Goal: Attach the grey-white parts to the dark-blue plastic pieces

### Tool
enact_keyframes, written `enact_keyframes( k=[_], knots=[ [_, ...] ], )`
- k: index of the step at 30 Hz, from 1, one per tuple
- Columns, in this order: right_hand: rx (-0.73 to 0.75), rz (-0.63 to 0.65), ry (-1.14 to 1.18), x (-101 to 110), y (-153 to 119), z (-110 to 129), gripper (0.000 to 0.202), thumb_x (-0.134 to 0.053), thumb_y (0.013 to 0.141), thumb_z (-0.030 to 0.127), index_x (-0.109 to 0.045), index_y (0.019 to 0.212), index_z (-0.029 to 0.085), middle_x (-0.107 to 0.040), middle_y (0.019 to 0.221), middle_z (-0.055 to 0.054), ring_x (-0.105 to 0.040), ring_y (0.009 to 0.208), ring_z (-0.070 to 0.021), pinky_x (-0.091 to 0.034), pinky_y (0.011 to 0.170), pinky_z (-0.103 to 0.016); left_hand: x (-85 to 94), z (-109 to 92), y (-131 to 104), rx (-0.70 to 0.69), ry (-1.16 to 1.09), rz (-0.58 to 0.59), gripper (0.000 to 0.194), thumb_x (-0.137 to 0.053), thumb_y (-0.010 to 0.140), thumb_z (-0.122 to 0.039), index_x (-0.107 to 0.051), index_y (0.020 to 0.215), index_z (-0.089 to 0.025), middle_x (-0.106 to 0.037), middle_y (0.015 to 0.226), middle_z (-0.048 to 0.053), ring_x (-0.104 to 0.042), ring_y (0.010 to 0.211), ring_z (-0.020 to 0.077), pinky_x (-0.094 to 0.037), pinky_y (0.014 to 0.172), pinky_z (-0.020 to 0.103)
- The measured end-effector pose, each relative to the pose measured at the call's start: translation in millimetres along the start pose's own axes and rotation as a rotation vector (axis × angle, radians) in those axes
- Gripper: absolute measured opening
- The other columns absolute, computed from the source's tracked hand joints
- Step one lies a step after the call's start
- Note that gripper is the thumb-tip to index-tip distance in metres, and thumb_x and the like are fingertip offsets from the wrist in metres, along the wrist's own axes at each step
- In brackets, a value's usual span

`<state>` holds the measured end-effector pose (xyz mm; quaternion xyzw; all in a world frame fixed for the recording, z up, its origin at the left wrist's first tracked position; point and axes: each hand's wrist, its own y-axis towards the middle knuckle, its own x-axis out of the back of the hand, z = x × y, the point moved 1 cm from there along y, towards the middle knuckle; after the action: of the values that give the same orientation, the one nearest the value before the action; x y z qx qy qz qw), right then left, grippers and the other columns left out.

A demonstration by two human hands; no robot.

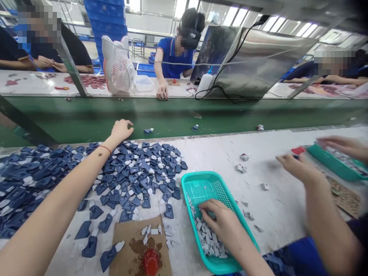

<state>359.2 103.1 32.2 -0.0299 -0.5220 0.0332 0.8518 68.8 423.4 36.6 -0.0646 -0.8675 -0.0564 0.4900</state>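
Observation:
My left hand (122, 129) reaches to the near edge of the green conveyor belt (172, 115). Its thumb and index finger are apart, and nothing shows between them. Just right of it, a dark blue piece with a white tip (148, 131) lies on the belt. Under my left forearm spreads a big heap of similar blue pieces (135, 165). My right hand (220, 218) is inside a teal plastic basket (214, 178), over small grey-white parts (211, 241). Its fingers are bent, with a gap between thumb and index finger; I see nothing held there.
A stained cardboard sheet (123, 245) carries a red cap-like object (151, 261) and several small grey parts. At right, a co-worker's hands (304, 168) work beside another teal basket (330, 159). Across the belt, a person in blue (175, 57) reaches to its far edge.

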Motion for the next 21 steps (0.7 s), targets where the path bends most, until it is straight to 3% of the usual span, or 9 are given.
enact_keyframes(
  k=[4,9,12,15,18,21],
  knots=[
    [-0.028,-0.043,-0.03,2.2,12.7,-2.5,0.019,-0.045,0.089,0.02,-0.064,0.083,0.02,-0.066,0.089,-0.01,-0.064,0.085,-0.0261,-0.051,0.077,-0.04,-24.1,-28.0,16.7,-0.107,-0.062,0.08,0.033,-0.072,0.073,-0.029,-0.068,0.102,-0.016,-0.069,0.111,0.01,-0.058,0.11,0.0293,-0.041,0.097,0.037],
    [-0.065,-0.056,0.035,-1.9,9.7,-9.5,0.019,-0.045,0.093,0.024,-0.063,0.094,0.019,-0.065,0.094,-0.008,-0.064,0.086,-0.0231,-0.052,0.077,-0.037,-40.7,-37.6,23.3,-0.05,-0.204,0.092,0.021,-0.074,0.059,-0.009,-0.068,0.078,-0.016,-0.07,0.095,0.011,-0.058,0.108,0.0335,-0.039,0.099,0.041],
    [-0.092,-0.07,0.027,-4.2,5.3,-13.5,0.02,-0.049,0.093,0.027,-0.065,0.1,0.018,-0.065,0.096,-0.009,-0.065,0.085,-0.0231,-0.052,0.077,-0.038,-33.6,-35.9,18.7,0.018,-0.349,0.08,0.017,-0.073,0.059,-0.005,-0.065,0.07,-0.015,-0.068,0.075,0.008,-0.062,0.097,0.0308,-0.042,0.096,0.043],
    [-0.047,-0.06,-0.01,-6.3,5.0,-12.2,0.021,-0.047,0.093,0.025,-0.066,0.09,0.019,-0.065,0.095,-0.009,-0.065,0.086,-0.0234,-0.052,0.077,-0.037,-18.1,-38.3,4.7,0.082,-0.565,0.078,0.017,-0.07,0.068,-0.008,-0.065,0.083,-0.013,-0.064,0.066,0.004,-0.067,0.074,0.0231,-0.052,0.08,0.039],
    [0.02,-0.078,-0.062,-8.0,5.2,-6.6,0.018,-0.047,0.092,0.021,-0.062,0.083,0.019,-0.065,0.091,-0.008,-0.064,0.083,-0.0222,-0.051,0.073,-0.034,1.8,-44.6,-21.7,0.109,-0.788,0.049,0.02,-0.058,0.083,-0.011,-0.061,0.103,-0.011,-0.064,0.073,0.004,-0.067,0.067,0.0143,-0.055,0.073,0.029],
    [0.061,-0.098,-0.108,-9.9,3.0,-0.7,0.014,-0.048,0.089,0.017,-0.057,0.078,0.02,-0.064,0.087,-0.008,-0.063,0.079,-0.0222,-0.048,0.068,-0.032,23.2,-52.1,-61.0,0.14,-1.132,0.033,0.022,-0.052,0.086,-0.009,-0.06,0.106,-0.011,-0.063,0.076,0.003,-0.066,0.066,0.0097,-0.056,0.072,0.023]
  ],
)
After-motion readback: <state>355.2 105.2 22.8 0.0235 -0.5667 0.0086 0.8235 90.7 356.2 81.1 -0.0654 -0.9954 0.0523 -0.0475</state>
